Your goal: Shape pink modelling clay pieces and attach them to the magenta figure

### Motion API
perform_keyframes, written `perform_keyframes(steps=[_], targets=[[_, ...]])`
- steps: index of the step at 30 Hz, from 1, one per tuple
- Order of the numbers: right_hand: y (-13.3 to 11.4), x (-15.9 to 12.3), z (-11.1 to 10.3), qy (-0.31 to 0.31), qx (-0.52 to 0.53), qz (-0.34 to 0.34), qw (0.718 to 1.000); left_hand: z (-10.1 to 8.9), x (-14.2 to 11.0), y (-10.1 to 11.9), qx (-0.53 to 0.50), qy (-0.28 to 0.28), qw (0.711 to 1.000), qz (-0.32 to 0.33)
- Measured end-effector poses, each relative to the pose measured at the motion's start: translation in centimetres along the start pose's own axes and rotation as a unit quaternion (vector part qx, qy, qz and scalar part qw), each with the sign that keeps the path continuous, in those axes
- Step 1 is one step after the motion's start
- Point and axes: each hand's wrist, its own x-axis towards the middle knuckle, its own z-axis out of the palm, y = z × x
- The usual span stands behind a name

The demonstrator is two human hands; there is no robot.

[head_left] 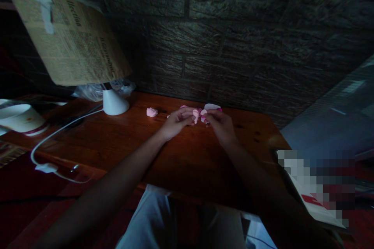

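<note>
The head view shows a curled pink piece pinched in the fingers of the person's left hand, which are closed on it with its pale end sticking out, above the middle of the counter. Just beside it, a small rounded pink piece sits between the thumb and fingers of the right hand, also closed; the light is dim, so whether the two pieces touch cannot be told. Behind the right hand lies a pink-and-white item, partly hidden and probably a wrapper. Left of the left hand, well apart from it, a pink lump rests on the wood. Farther left stands a lamp with a white base and a tilted newspaper shade, crumpled clear plastic behind it. A white cord runs from the base over the counter's front edge to an inline switch. A whitish round container is at the far left. A dark block wall rises behind, and light trousers show below the near edge.
</note>
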Motion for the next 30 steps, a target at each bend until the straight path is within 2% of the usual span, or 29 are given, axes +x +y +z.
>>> perform_keyframes(steps=[11, 20, 30], targets=[[-0.13, -0.2, 0.01, -0.026, -0.018, 0.0, 0.999, -0.08, 0.02, -0.18, -0.007, 0.017, 1.0, 0.002], [-0.2, -0.37, 0.2, -0.018, -0.046, -0.039, 0.998, 0.0, 0.13, -0.48, 0.005, 0.059, 0.998, 0.025], [-0.24, -0.47, 0.25, -0.006, -0.052, -0.039, 0.998, 0.1, -0.15, -0.43, 0.011, 0.033, 0.999, 0.017]])
